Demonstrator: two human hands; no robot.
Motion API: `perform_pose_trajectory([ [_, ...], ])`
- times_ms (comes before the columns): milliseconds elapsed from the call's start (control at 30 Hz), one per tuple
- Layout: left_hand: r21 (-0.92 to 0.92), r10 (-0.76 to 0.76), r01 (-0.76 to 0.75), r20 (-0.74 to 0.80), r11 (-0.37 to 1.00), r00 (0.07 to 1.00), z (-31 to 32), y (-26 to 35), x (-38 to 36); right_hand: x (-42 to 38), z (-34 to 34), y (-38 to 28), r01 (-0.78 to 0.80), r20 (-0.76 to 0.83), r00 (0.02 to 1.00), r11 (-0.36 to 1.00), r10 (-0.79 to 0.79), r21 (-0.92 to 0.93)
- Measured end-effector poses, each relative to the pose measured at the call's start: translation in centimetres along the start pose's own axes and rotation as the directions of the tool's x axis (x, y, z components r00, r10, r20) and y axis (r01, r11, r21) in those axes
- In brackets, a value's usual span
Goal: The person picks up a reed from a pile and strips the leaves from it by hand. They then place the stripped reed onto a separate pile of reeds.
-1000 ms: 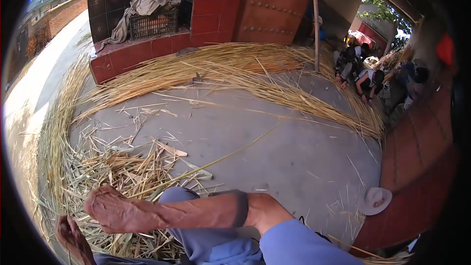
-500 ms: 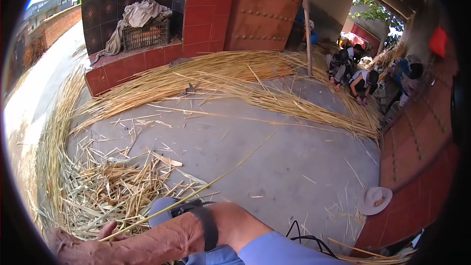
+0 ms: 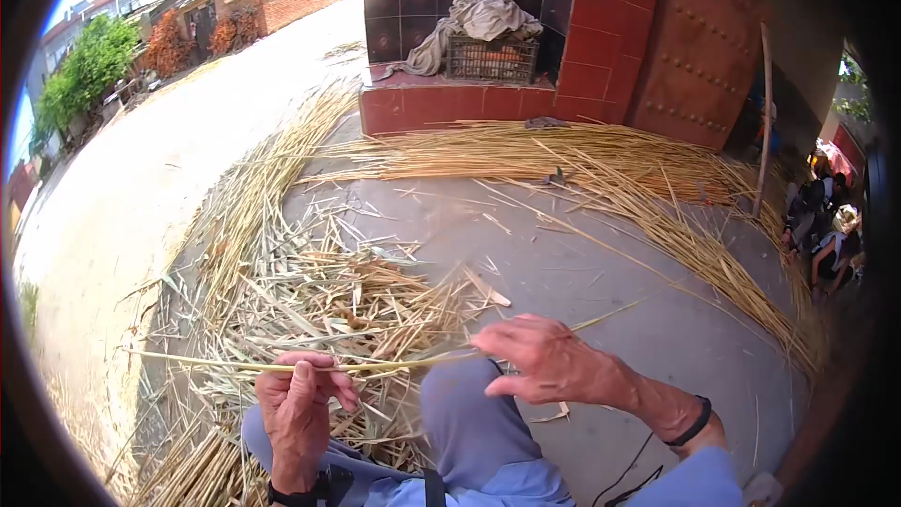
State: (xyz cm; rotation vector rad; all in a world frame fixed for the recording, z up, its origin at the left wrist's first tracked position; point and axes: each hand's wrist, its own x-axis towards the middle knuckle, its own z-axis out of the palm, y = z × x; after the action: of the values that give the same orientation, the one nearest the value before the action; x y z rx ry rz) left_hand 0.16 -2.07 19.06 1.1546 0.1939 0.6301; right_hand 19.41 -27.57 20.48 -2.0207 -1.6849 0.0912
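Note:
A long, thin, pale-yellow stalk [image 3: 394,363] lies level across the front of my body. My left hand [image 3: 302,404] pinches it near its left end, thumb against the fingers. My right hand [image 3: 549,361] is over the stalk further right, its fingertips right at it and the thumb spread away below. Beyond that hand the stalk's thin end slants up to the right. Under the stalk and past my knees spreads a heap of dry leaf strips and peelings [image 3: 361,291].
Bundled stalks [image 3: 450,155] run along the red-tiled step, with another bundle [image 3: 249,216] on the left. On the step stands a crate [image 3: 493,58] topped by a cloth [image 3: 488,17]. A wooden pole [image 3: 766,122] leans by the door. Several people [image 3: 826,216] crouch at the far right.
The view has swung left. My right arm, which stretched across to the lower left at the stalk, has drawn back right. My left hand has come into view, gripping the stalk.

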Motion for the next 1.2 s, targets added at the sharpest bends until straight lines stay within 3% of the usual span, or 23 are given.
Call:
perform_pose_trajectory([
  [67,0.016,0.049,-0.048,-0.090,0.999,0.995,-1.6,1.3,-0.2,-3.3,0.2,3.1,-0.161,-0.001,0.987,0.984,0.161,-0.072],
  [133,0.018,0.099,-0.098,-0.151,0.995,0.984,-2.8,2.5,-0.3,-6.5,1.1,6.0,-0.336,-0.080,0.939,0.942,0.334,-0.016],
  [200,0.074,0.175,-0.163,-0.208,0.984,0.962,-3.9,3.9,-0.4,-9.3,1.3,9.3,-0.513,-0.001,0.858,0.858,0.513,-0.036],
  [267,0.110,0.241,-0.221,-0.236,0.969,0.941,-5.9,5.3,-0.8,-11.4,1.8,11.4,-0.575,-0.071,0.818,0.816,0.571,-0.062],
  [367,0.175,0.302,-0.253,-0.375,0.952,0.877,-8.4,7.0,-1.9,-14.2,2.7,15.3,-0.483,-0.156,0.874,0.858,0.460,-0.176],
  [467,0.168,0.339,-0.294,-0.501,0.941,0.797,-11.4,7.9,-3.0,-12.3,2.0,15.1,-0.546,-0.050,0.834,0.811,0.549,-0.212],
  [633,0.108,0.399,-0.431,-0.622,0.896,0.674,-20.1,10.1,-5.6,-3.1,-0.1,12.6,-0.305,-0.084,0.950,0.823,0.302,-0.479],
  [700,0.063,0.428,-0.526,-0.668,0.848,0.609,-25.8,12.4,-8.2,2.3,-1.2,10.3,-0.265,-0.154,0.964,0.841,0.217,-0.471],
  [833,0.155,0.488,-0.595,-0.747,0.788,0.451,-33.1,17.7,-15.5,12.8,-2.1,5.8,-0.057,-0.261,0.961,0.855,-0.093,-0.515],
  [867,0.170,0.575,-0.570,-0.472,0.804,0.669,-39.7,18.4,-19.7,15.1,-2.1,4.7,-0.008,-0.281,0.946,0.859,-0.159,-0.512],
  [900,0.123,0.450,-0.505,-0.660,0.854,0.601,-31.2,20.6,-18.8,17.3,-1.9,3.6,0.050,-0.297,0.927,0.860,-0.230,-0.509],
  [933,0.244,0.419,-0.456,-0.844,0.856,0.334,-28.3,21.4,-18.1,19.1,-1.2,2.7,0.082,-0.308,0.915,0.866,-0.262,-0.494],
  [1000,0.220,0.450,-0.517,-0.810,0.827,0.376,-32.5,21.5,-22.4,22.8,0.1,0.7,0.159,-0.292,0.898,0.860,-0.330,-0.485],
  [1100,0.277,0.387,-0.515,-0.914,0.811,0.118,-35.2,22.0,-26.7,27.7,1.7,-3.0,0.272,-0.243,0.868,0.823,-0.433,-0.498],
  [1133,0.446,0.506,-0.365,-0.858,0.817,0.086,-36.5,21.6,-28.6,29.1,2.0,-4.5,0.307,-0.238,0.849,0.807,-0.472,-0.504],
  [1200,0.714,0.713,-0.020,-0.697,0.700,0.082,-38.6,21.0,-32.0,32.2,3.2,-6.9,0.366,-0.244,0.811,0.786,-0.532,-0.498],
])
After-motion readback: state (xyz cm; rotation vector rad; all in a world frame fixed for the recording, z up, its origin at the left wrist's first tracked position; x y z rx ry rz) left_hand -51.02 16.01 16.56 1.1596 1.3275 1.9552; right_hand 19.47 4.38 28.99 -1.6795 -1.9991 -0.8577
